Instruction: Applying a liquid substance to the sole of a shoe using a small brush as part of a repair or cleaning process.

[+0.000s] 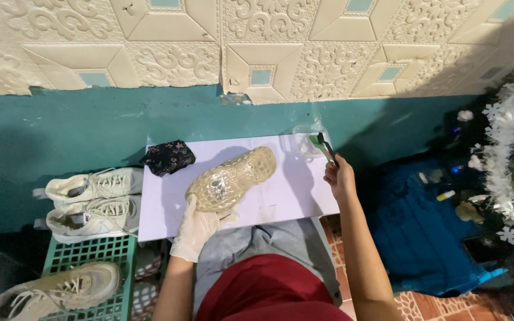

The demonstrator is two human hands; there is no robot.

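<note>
The beige mesh shoe is grasped sole-up by the gloved left hand on the white worktop; a brush is clenched in the right hand over a clear container, a dark cloth alongside.

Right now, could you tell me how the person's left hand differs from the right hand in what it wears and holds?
The left hand wears a pale glove; the right hand is bare. The left hand grips the heel end of a beige perforated shoe turned sole-up on the white board; the right hand holds a small brush at a clear container by the board's far corner. Both hands are closed on something above the board.
</note>
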